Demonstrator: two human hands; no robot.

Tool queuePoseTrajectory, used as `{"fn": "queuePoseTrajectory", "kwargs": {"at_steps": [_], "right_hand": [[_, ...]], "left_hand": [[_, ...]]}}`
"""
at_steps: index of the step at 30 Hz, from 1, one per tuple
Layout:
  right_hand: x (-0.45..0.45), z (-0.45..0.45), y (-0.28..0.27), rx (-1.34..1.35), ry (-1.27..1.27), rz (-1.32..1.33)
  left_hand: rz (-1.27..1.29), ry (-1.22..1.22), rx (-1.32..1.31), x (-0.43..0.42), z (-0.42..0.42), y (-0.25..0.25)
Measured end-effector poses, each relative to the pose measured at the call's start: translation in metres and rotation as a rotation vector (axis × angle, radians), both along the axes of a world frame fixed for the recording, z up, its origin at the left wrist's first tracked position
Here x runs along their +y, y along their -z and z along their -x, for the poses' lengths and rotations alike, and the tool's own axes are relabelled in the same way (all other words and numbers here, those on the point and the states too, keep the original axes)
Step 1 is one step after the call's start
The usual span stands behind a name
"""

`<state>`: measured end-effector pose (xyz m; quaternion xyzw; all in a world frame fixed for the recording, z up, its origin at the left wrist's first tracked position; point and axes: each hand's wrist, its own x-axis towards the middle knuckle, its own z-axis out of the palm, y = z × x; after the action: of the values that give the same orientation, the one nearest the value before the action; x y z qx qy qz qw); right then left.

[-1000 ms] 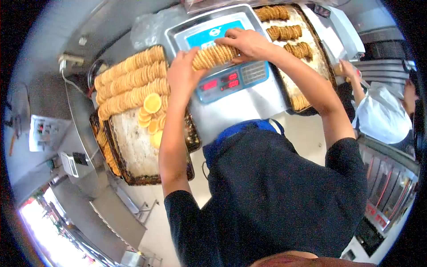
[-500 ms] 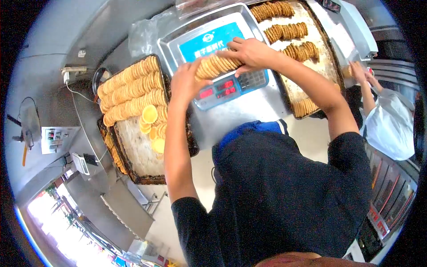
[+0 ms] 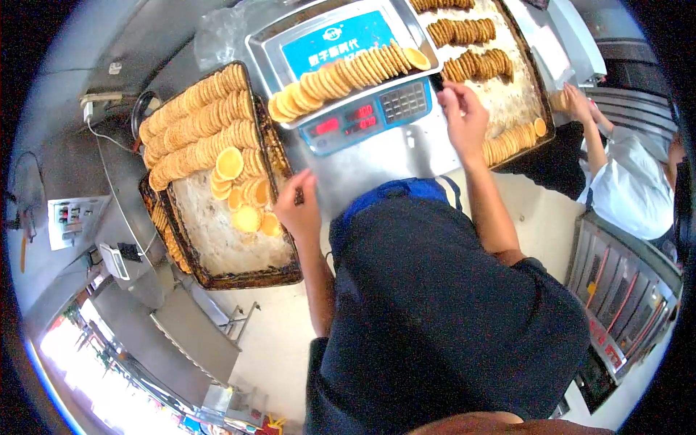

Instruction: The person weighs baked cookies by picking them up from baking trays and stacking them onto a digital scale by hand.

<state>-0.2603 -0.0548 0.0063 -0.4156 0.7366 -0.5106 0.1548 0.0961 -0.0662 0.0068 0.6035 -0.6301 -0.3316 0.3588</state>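
Observation:
A long row of thin round golden biscuits (image 3: 355, 75) leans in the metal pan (image 3: 259, 54) of a digital scale (image 3: 330, 129) with red lit digits. My left hand (image 3: 299, 210) is below the scale's left corner, beside the right edge of the left baking tray (image 3: 225, 250); its fingers are loosely curled, with nothing seen in them. Off the scale's right end is my right hand (image 3: 467, 123), thumb and fingers apart and holding nothing visible. On the left tray stand several rows of biscuits (image 3: 199, 130), with loose yellow ones (image 3: 239, 188) near them.
The right baking tray (image 3: 518, 98) carries rows of browner biscuits (image 3: 477, 65) and a paler row (image 3: 511, 143). A clear plastic bag (image 3: 228, 36) lies behind the left tray. Another person's hands (image 3: 578, 105) show at the right. A white cable (image 3: 109, 138) runs down the left.
Both hands have let go of the biscuit row and moved off the scale, the left down, the right outward and down. The row is now fully visible in the pan.

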Motion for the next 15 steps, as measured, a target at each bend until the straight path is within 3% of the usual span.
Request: {"fn": "queuePoseTrajectory", "kwargs": {"at_steps": [1,3,5,7,9,11,15], "right_hand": [[0.009,-0.009,0.007,-0.182,0.051,-0.031],[0.020,-0.023,0.012,-0.182,-0.012,-0.077],[0.019,-0.026,0.013,-0.137,-0.033,-0.069],[0.009,-0.021,0.003,0.190,-0.107,-0.056],[-0.006,-0.009,-0.006,0.247,-0.132,-0.049],[-0.020,0.004,-0.014,0.372,-0.156,-0.063],[-0.037,0.018,-0.021,0.445,-0.171,-0.135]], "left_hand": [[-0.002,0.008,0.003,0.011,-0.005,0.007],[-0.171,-0.126,0.195,0.023,-0.006,0.007],[-0.148,-0.076,0.144,0.022,-0.010,0.005],[-0.095,-0.023,0.088,0.015,-0.007,-0.004],[-0.081,0.004,0.121,0.007,-0.003,-0.015],[0.135,0.154,-0.057,0.000,-0.003,-0.022],[0.188,0.188,-0.071,0.000,0.002,-0.023]]}}
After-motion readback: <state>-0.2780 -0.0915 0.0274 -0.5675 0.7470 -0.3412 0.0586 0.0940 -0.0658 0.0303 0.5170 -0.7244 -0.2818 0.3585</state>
